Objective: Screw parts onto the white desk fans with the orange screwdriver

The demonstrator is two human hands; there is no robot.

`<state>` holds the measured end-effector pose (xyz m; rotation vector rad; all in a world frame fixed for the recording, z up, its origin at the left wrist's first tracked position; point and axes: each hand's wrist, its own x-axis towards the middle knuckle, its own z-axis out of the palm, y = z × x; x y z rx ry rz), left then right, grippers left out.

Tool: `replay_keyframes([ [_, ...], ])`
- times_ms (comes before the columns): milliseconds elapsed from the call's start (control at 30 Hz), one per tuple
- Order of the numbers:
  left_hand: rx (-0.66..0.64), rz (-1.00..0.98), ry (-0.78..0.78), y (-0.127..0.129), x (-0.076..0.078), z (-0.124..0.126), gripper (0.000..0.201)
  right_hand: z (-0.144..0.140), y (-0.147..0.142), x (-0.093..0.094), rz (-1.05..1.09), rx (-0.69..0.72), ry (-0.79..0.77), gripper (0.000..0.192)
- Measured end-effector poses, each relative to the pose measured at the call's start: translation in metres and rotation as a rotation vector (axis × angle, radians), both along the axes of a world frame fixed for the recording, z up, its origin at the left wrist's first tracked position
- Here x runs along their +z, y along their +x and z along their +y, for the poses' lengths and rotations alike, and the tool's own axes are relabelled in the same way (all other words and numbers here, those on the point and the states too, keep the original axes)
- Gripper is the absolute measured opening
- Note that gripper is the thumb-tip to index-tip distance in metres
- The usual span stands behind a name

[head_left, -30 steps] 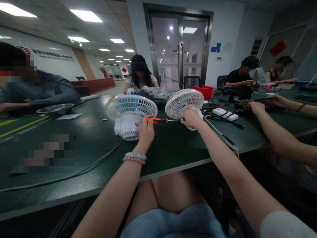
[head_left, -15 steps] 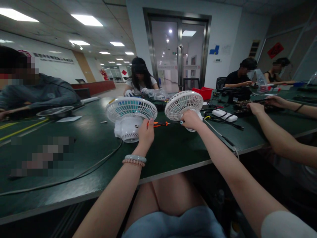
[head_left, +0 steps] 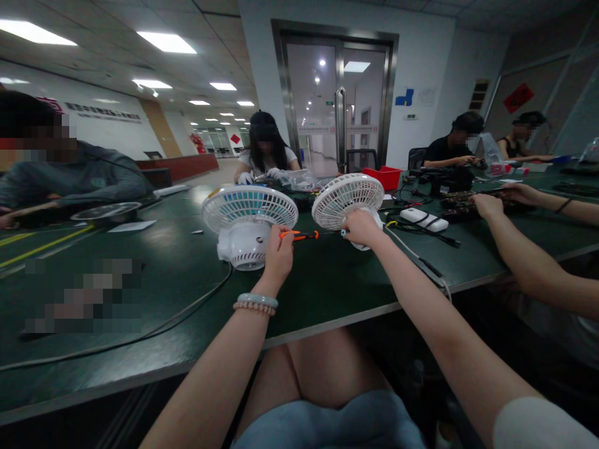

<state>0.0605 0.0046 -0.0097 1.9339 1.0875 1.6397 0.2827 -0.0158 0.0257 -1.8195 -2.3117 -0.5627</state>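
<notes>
My left hand (head_left: pixel 279 251) is closed around the orange-and-black handle of a screwdriver (head_left: pixel 304 236), its thin shaft pointing right. At the shaft's tip, my right hand (head_left: pixel 360 228) pinches a small light-blue piece (head_left: pixel 344 233), too small to name exactly. Behind my left hand stands a white fan (head_left: pixel 241 246) with a round grille tilted upward and blue blades inside. A second white fan (head_left: pixel 334 202) stands just behind my right hand, which hides part of its base. Whether my right hand touches this fan, I cannot tell.
Cables, a white power bank (head_left: pixel 423 219) and a red bin (head_left: pixel 387 178) lie right of the fans. A grey cord (head_left: pixel 187 307) crosses the green table (head_left: pixel 322 299) at left. Another person's hands (head_left: pixel 489 206) work at right; gloved hands (head_left: pixel 246 178) are across the table.
The view has shifted very slightly. Both hands, the screwdriver and the fans keep almost the same places.
</notes>
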Motion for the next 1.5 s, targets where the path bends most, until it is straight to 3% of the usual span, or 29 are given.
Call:
replay_keyframes([
  [233,0.115,0.152,0.04,0.0,0.007,-0.005,0.014,-0.003,0.0,0.001,-0.001,-0.008,-0.012,0.025],
  [733,0.11,0.2,0.032,-0.001,0.004,-0.003,0.018,-0.002,0.001,0.0,-0.005,0.007,0.017,0.025],
  [933,-0.004,0.096,-0.03,-0.002,0.0,-0.001,0.014,-0.003,0.0,0.001,-0.007,-0.001,-0.005,0.025],
  [1033,-0.108,-0.039,-0.118,-0.002,-0.004,0.004,0.023,-0.003,0.0,0.002,-0.018,0.003,-0.016,0.025],
  [1167,-0.153,-0.093,-0.149,-0.001,-0.005,0.006,0.024,-0.003,0.0,0.002,-0.008,0.0,-0.017,0.025],
  [1333,-0.073,-0.001,-0.07,-0.001,-0.001,-0.002,0.018,-0.002,0.0,0.002,-0.007,0.0,-0.028,0.025],
  [1500,-0.015,0.078,-0.041,-0.002,0.002,-0.006,0.028,-0.002,0.001,0.001,0.0,0.01,-0.002,0.025],
])
